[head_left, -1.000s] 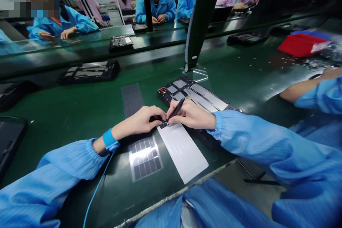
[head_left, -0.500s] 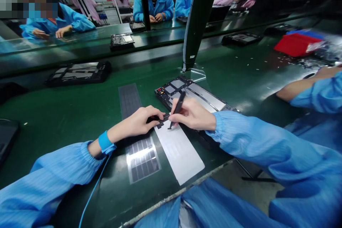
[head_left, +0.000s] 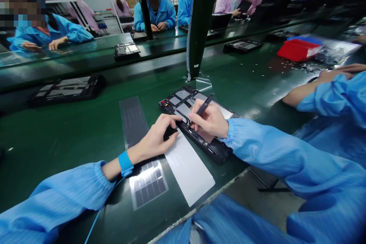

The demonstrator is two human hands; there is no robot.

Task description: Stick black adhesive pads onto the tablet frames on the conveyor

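Note:
My left hand (head_left: 157, 138) pinches a small black piece (head_left: 170, 133) at the edge of a white backing sheet (head_left: 187, 169). My right hand (head_left: 208, 119) grips slim black tweezers (head_left: 204, 105), with their tips hidden behind my fingers. That hand rests over an opened tablet housing (head_left: 178, 103), which has a black frame and lies on the green belt (head_left: 71, 129). A dark film sheet (head_left: 133, 120) lies left of my left hand. Below my wrist is a sheet with dark rectangles (head_left: 148, 183).
A co-worker's sleeved arm (head_left: 320, 91) reaches in at the right. Further along are a red box (head_left: 299, 50) and a dark upright post (head_left: 200, 19). Other tablet housings (head_left: 65, 90) lie on the belt. Co-workers sit across a second belt.
My right hand has moved up and right, over the tablet housing, with the tweezers more upright. My left hand has shifted slightly down. The whole view has turned a little.

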